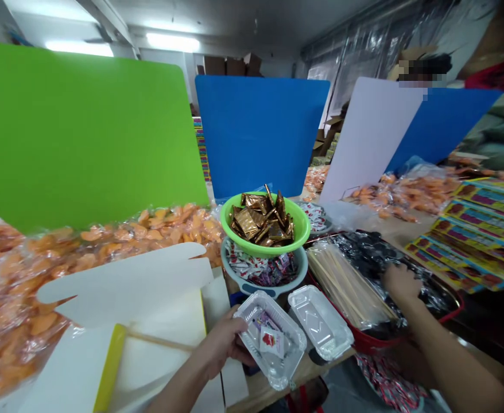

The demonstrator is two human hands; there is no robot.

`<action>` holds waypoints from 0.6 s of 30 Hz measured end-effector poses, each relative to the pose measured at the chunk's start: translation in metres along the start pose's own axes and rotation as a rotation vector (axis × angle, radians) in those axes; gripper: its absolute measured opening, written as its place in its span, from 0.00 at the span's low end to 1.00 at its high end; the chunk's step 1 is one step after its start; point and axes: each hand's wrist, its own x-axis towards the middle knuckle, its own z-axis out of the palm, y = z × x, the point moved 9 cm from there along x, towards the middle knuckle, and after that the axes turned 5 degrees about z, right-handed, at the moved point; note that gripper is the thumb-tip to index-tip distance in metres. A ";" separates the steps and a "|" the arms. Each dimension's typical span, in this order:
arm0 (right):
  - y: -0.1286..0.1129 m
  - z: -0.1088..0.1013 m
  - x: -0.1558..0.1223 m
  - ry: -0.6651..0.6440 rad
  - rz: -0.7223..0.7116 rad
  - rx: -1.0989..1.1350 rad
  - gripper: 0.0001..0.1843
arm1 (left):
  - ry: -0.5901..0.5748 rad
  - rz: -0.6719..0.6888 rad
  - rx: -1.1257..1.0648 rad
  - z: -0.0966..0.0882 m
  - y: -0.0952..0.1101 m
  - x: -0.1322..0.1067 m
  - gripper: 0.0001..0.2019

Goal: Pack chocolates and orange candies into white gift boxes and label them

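Note:
My left hand (224,344) grips the left rim of a foil tray (252,312) that holds small sachets, one white with a red print (272,342). Beside it on the right lies a second foil tray (320,321). My right hand (400,282) reaches into a red basket (454,307) and rests on black packets (370,255), its fingers curled down among them. Bags of wooden sticks (347,281) lie in the same basket, just left of that hand.
A green bowl (301,232) of gold packets sits stacked on a blue-grey bowl (235,275) of red-and-white sachets. Bags of orange snacks (105,241) lie left and far right. Green (75,132), blue (260,132) and white (366,140) boards stand behind. Yellow printed cartons (476,235) lie right. A person stands behind the far boards.

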 end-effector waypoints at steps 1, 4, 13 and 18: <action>0.001 -0.001 0.000 0.015 -0.006 -0.003 0.19 | -0.004 0.001 0.004 0.001 0.001 0.000 0.25; -0.001 -0.013 0.000 0.061 -0.055 -0.008 0.23 | -0.026 -0.004 0.004 0.004 0.002 0.001 0.27; -0.014 -0.005 0.007 -0.016 -0.118 -0.012 0.18 | -0.021 0.012 0.010 0.004 0.003 0.003 0.24; -0.011 -0.008 0.001 0.016 -0.100 0.034 0.12 | -0.032 0.020 0.000 0.003 0.003 0.002 0.22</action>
